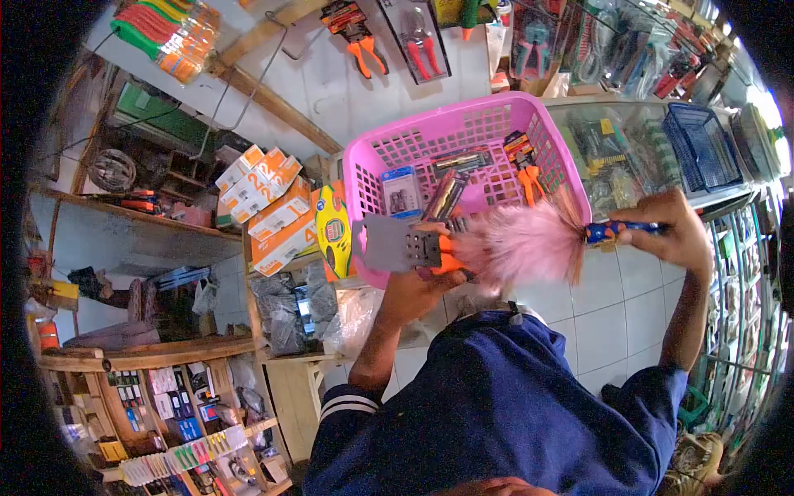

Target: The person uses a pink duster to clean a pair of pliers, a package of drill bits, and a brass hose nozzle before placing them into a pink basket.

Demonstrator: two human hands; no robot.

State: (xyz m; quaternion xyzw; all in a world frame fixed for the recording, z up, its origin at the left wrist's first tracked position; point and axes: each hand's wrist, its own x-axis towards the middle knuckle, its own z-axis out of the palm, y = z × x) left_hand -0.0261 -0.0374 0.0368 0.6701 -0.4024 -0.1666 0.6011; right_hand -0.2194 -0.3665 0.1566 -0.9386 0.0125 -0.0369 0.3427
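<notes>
My left hand [413,296] is closed on orange-handled pliers [447,252] with a grey backing card, held at the near left side of a pink plastic basket [455,111]. In my right hand [674,233] is the blue handle of a feather duster [529,244]. Its pink feathers touch or overlap the orange handles; which of these cannot be told. Inside the basket lie another orange-handled tool [528,178], a blue-and-white packet [400,192] and a dark narrow package [447,197]. The feathers hide part of the basket's near side.
Orange-and-white boxes [269,207] and a yellow-green package [333,231] stand left of the basket. A glass counter [608,149] with a blue wire basket [703,153] is at right. Carded tools [354,41] hang above. Shelves of small goods [157,405] fill the lower left.
</notes>
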